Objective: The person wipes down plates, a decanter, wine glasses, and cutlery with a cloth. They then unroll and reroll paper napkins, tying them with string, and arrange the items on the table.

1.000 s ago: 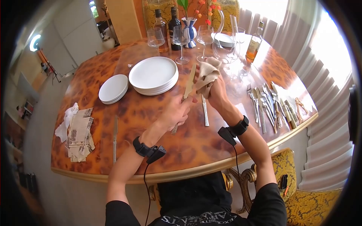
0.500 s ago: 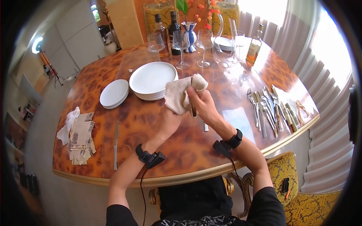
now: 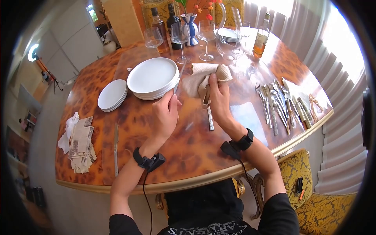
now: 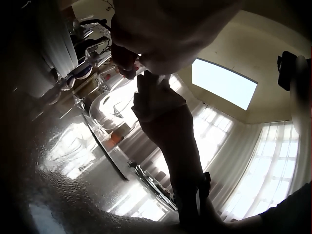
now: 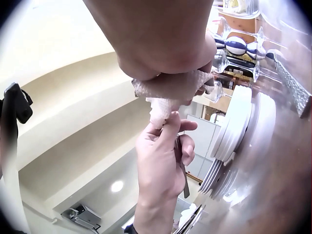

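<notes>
Apart, the hands (image 3: 165, 113) (image 3: 219, 100) grip a partly hidden knife (image 3: 177, 85), left, and bunched cloth (image 3: 204, 70), right.

We see a black short-sleeved shirt (image 3: 219, 232) with pale capitals (image 3: 207, 227) across the chest, only partly legible; black cloth (image 3: 203, 199) covers the lap. The left hand (image 3: 166, 113) and right hand (image 3: 219, 98) are bare. At the left wrist we note a black band (image 3: 139, 157) bearing an angular black box (image 3: 157, 161); a matching band (image 3: 246, 140) and matching box (image 3: 229, 150) mark the right. From each we trace a thin black cable (image 3: 143, 188).
</notes>
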Available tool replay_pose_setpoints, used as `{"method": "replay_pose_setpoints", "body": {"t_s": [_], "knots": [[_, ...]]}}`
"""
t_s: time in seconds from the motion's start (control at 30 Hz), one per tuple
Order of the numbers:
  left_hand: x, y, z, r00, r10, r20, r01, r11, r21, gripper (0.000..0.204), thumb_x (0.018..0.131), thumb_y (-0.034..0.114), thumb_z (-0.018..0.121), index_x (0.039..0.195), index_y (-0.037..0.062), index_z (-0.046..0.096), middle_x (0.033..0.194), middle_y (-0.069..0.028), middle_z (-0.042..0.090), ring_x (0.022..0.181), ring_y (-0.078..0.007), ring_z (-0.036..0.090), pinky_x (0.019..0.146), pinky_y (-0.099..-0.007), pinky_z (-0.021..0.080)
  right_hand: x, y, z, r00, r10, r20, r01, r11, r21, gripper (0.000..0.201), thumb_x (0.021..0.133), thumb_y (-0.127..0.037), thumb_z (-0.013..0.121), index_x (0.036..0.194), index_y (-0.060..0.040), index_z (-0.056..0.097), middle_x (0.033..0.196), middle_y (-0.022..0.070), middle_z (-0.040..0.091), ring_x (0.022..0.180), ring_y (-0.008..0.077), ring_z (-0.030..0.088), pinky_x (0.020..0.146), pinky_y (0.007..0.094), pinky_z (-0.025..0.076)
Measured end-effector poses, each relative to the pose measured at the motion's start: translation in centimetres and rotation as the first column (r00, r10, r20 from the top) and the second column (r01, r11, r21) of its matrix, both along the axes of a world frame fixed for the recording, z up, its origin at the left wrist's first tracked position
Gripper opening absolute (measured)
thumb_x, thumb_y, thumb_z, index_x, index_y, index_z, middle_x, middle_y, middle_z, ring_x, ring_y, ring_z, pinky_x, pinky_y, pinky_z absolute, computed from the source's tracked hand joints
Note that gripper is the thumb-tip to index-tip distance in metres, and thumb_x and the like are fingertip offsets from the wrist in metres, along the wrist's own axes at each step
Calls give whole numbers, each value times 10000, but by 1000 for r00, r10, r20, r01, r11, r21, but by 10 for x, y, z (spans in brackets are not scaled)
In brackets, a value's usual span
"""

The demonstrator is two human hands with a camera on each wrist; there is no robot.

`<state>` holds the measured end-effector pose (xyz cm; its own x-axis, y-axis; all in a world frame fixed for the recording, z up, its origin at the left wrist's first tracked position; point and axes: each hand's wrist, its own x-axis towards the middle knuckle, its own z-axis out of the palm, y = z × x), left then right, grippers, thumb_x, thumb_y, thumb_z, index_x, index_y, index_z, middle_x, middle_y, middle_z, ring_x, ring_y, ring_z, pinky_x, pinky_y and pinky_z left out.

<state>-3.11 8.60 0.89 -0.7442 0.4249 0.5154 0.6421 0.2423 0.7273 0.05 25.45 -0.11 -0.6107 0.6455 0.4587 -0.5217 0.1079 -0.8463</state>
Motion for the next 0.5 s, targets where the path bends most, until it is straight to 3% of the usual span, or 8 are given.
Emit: {"method": "replay_pose_setpoints", "body": {"t_s": [0.03,0.1,0.17,0.23,0.27,0.3,0.4,0.5], "knots": [[-1,-2,1,966,-20,258,16,1000,19,165,968,65,484,1013,-49,595,815,-153,672,518,-202,616,462,-361,462,1,3,6,998,-30,-59,26,998,-60,288,1042,-261,459,979,3,556,785,14,572,596,64,493,528,262,414],[-7,-4,-5,914,-164,370,107,979,171,265,1031,148,391,1096,-42,564,834,-134,681,447,-123,567,390,-318,434,12,10,19,999,25,21,-21,989,-147,302,1049,-266,443,1032,21,536,795,7,570,642,77,522,583,262,453],[-4,-5,1,653,-415,634,224,905,361,272,1034,124,369,1205,-45,494,906,-140,672,557,-146,625,494,-310,515,10,10,17,997,54,53,-43,981,-188,256,1028,-179,453,1157,29,527,1014,102,631,855,167,612,768,309,515],[11,7,9,576,-466,672,178,874,453,286,1029,105,368,1257,-40,461,996,-136,653,694,-149,643,615,-311,533,5,4,6,993,112,45,-121,925,361,316,973,-92,479,1274,-1,513,1360,222,497,1181,303,558,985,408,459],[17,12,11,495,-519,697,122,836,535,314,1024,86,367,1308,-35,428,1087,-132,634,830,-153,662,736,-312,551,7,0,6,998,26,53,-56,707,705,462,916,-48,499,1378,-47,475,1550,249,247,1419,395,296,1136,443,292],[17,13,9,496,-511,702,116,840,530,314,1024,86,367,1308,-35,428,1087,-132,634,830,-153,662,736,-312,551,8,-6,6,996,74,41,-77,583,809,482,918,-82,516,1397,-55,464,1565,238,220,1430,427,245,1151,466,249],[14,9,9,530,-588,611,47,740,671,377,993,30,376,1367,10,417,1291,-92,537,1162,-163,541,1003,-325,433,10,-15,6,985,130,111,-164,527,834,528,911,-112,543,1425,-57,438,1570,221,226,1438,412,238,1154,496,232],[-2,1,9,482,-623,616,-17,697,717,358,1018,137,369,1348,12,437,1300,-87,541,1186,-166,545,1008,-339,448,22,-14,17,975,134,177,-213,341,915,568,896,-147,576,1435,-48,424,1567,212,242,1445,388,240,1154,514,234]]}}
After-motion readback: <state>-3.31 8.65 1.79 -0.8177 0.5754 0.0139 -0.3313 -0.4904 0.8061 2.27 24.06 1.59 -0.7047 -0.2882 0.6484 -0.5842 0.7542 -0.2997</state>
